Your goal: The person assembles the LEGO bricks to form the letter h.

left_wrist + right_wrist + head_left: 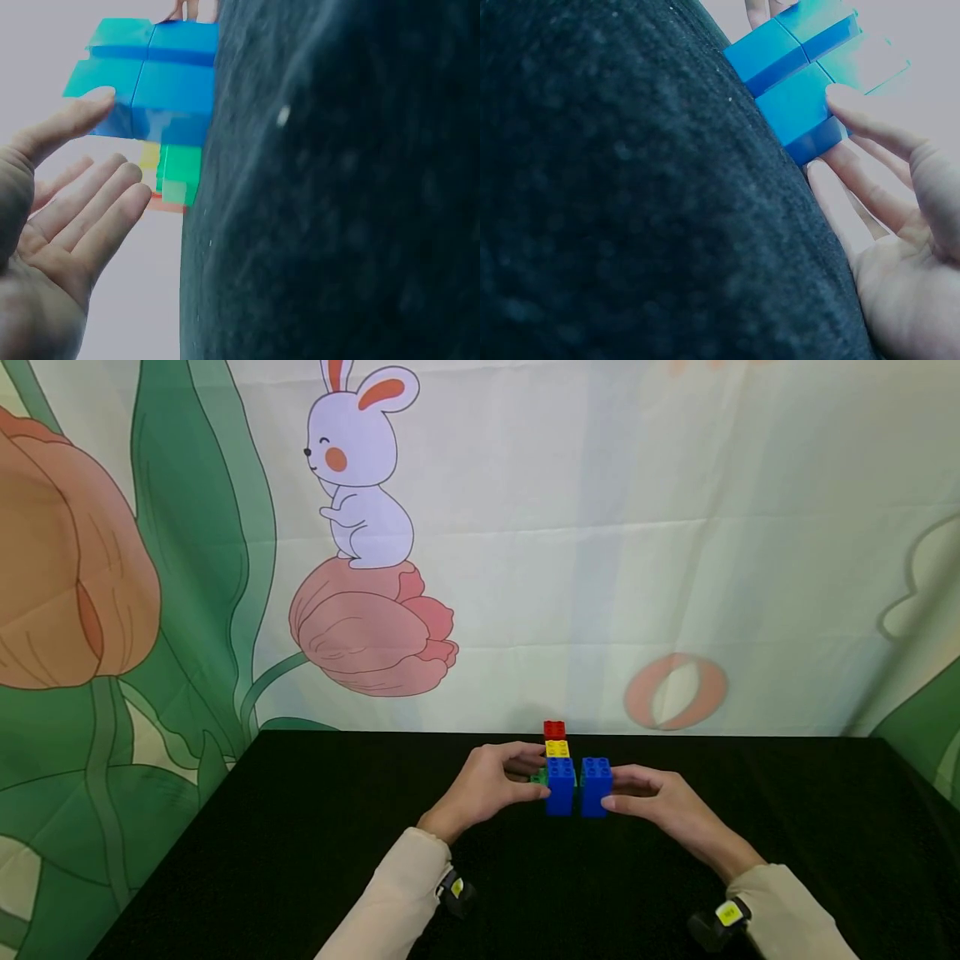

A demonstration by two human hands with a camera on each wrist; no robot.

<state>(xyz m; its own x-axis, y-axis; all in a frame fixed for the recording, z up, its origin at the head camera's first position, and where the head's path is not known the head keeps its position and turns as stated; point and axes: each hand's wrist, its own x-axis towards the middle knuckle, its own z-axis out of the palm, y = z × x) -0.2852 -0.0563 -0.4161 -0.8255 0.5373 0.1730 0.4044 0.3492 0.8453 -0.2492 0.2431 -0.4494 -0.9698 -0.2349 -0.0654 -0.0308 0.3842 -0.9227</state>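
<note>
Two blue toy brick stacks stand side by side on the black cloth, a narrow gap between them. Each is two bricks high. My left hand (487, 783) is at the left blue stack (559, 789), thumb tip at its near left edge, the other fingers extended loosely past its left side. My right hand (660, 797) holds the right blue stack (596, 789) between the thumb on its near face and fingers at its right side and behind. Beyond the left stack are a green brick (182, 166), a yellow brick (557, 748) and a red brick (554, 729).
Black cloth (315, 860) covers the table. Behind its far edge hangs a pale curtain (510, 568) printed with a rabbit and tulips. The coloured bricks line up toward that far edge.
</note>
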